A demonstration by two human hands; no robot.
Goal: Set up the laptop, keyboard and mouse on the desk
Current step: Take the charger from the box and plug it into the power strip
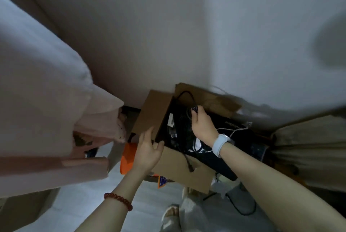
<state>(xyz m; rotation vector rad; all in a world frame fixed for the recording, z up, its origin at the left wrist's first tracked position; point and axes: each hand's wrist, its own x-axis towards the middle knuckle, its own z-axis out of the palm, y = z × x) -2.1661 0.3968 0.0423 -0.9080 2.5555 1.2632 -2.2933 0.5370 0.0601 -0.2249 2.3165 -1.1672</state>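
Observation:
An open cardboard box (153, 114) stands on the floor by the wall, holding dark items and tangled cables. My right hand (201, 123) is inside the box and grips a small black object with a black cable (184, 94) looping up from it; it may be a mouse, but blur hides its shape. My left hand (148, 149) rests with spread fingers on the box's near rim. A black flat item (230, 138) lies in the box under my right wrist. No desk or keyboard is plainly visible.
Pale pink bedding (46, 100) fills the left side. A beige fabric piece (309, 147) sits at the right. An orange item (127, 158) lies beside the box. A black cord (241, 207) curls on the grey floor near my foot (171, 215).

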